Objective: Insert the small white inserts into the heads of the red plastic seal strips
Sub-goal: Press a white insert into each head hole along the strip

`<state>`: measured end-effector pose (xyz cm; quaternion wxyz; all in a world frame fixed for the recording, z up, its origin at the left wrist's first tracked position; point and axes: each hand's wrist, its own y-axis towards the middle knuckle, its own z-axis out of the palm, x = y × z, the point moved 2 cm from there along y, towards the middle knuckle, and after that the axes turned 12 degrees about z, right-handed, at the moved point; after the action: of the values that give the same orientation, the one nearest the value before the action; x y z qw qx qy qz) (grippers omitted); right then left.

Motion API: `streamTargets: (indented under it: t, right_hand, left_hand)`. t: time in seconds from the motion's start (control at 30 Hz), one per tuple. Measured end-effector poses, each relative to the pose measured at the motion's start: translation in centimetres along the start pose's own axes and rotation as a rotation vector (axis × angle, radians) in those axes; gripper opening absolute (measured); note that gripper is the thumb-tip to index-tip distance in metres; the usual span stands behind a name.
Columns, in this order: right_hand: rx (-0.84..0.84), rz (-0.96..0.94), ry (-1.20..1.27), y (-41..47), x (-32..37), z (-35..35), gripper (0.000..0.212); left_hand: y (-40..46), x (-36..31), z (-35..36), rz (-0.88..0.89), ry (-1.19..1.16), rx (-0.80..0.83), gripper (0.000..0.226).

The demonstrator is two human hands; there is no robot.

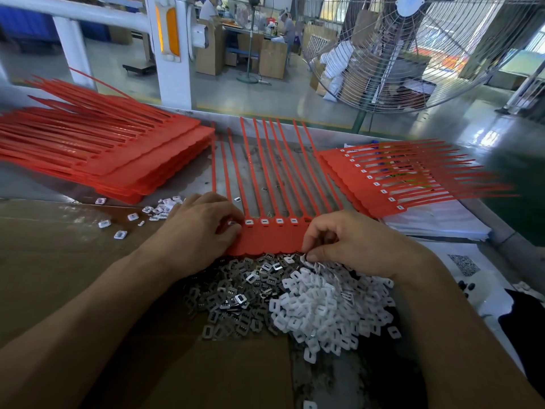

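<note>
The right hand [351, 243] has its fingers curled in a narrow grip, fingertips pinching at what looks like a small white plastic insert at the far edge of the heap of white square plastic inserts [327, 308]; the pinched piece is mostly hidden, so I cannot be sure it is held cleanly. The left hand [203, 228] lies on the left end of the flat red plastic sheet of joined seal strips [265, 239], thumb and forefinger curled tight at a head on that end, seemingly pressing an insert in.

Four seated inserts [272, 221] show white in the row of heads between the two hands; the heads under each hand are covered. The strip tails run away toward the far side of the grey metal tabletop [182, 178].

Risks from here: the pinch may lift two inserts at once or drop one, since the heap is loose and tangled. Just left of it lies a heap of grey metal clips [233, 293], touching the white heap, and some pieces are mixed, so a wrong part could be picked. An insert pushed in tilted could jam or sit proud. If the left hand eases off, the sheet could slide.

Far left a stack of red sheets [124, 154] waits; far right a filled sheet [383, 184] rests.
</note>
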<state>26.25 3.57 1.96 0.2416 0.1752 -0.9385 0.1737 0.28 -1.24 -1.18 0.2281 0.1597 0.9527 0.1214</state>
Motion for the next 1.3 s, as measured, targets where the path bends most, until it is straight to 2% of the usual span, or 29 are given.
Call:
streamTargets:
  t: [0.4, 0.57, 0.63, 0.8, 1.17, 1.3]
  right_hand:
    - [-0.03, 0.016, -0.016, 0.1, -0.4, -0.1, 0.012]
    - [0.011, -0.036, 0.117, 0.0, -0.7, -0.3, 0.011]
    - [-0.03, -0.05, 0.214, 0.0, -0.8, -0.4, 0.011]
    - [-0.253, -0.032, 0.325, 0.8, -0.8, 0.0, 0.014]
    - [-0.338, 0.061, 0.412, 1.4, -0.9, 0.8, 0.008]
    - [-0.413, 0.08, 0.409, 1.7, -0.9, 0.8, 0.013]
  left_hand:
    - [-0.1, 0.0, 0.0, 0.004, 0.01, 0.014, 0.027]
    - [-0.1, 0.0, 0.0, 0.001, 0.009, 0.013, 0.028]
    - [-0.1, 0.0, 0.0, 0.002, 0.01, 0.019, 0.028]
    - [-0.1, -0.1, 0.0, 0.0, 0.014, 0.018, 0.028]
    - [-0.1, -0.3, -0.1, 0.0, 0.029, 0.022, 0.029]
    - [-0.1, -0.2, 0.0, 0.003, 0.032, 0.023, 0.029]
